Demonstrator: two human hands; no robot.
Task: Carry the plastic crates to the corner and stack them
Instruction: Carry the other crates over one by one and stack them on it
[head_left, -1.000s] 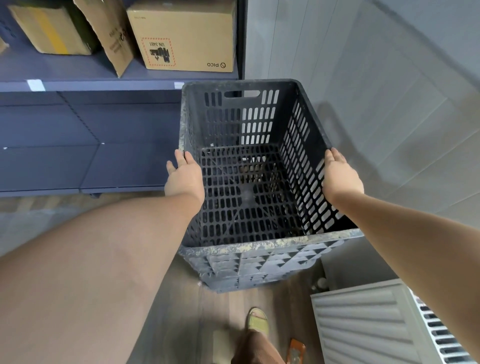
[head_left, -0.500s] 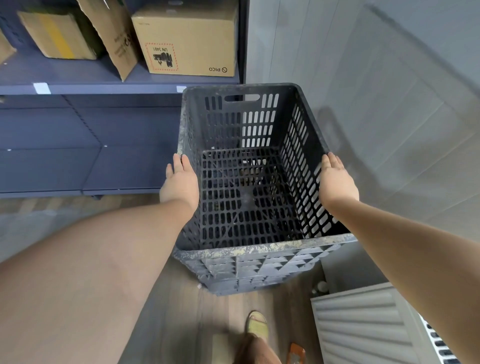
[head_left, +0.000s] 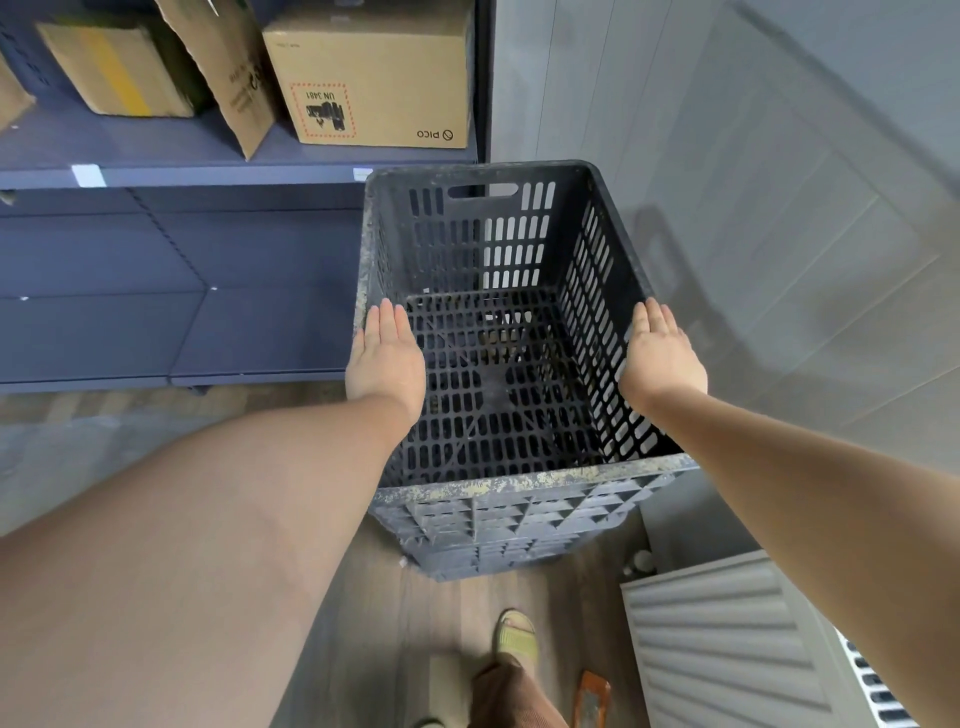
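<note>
Dark grey slotted crate (head_left: 488, 364), blue shelving (head_left: 156, 270), brown cardboard boxes (head_left: 374, 73).

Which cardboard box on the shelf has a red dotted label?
The rightmost box, nearest the crate. It shows the red-bordered "UN 3481" label; the left box has a yellow stripe instead.

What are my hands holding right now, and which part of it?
Both hands are on the dark grey slotted plastic crate: left hand and right hand lie flat with straight fingers on the rims of its two long sides, not curled round anything.
</note>
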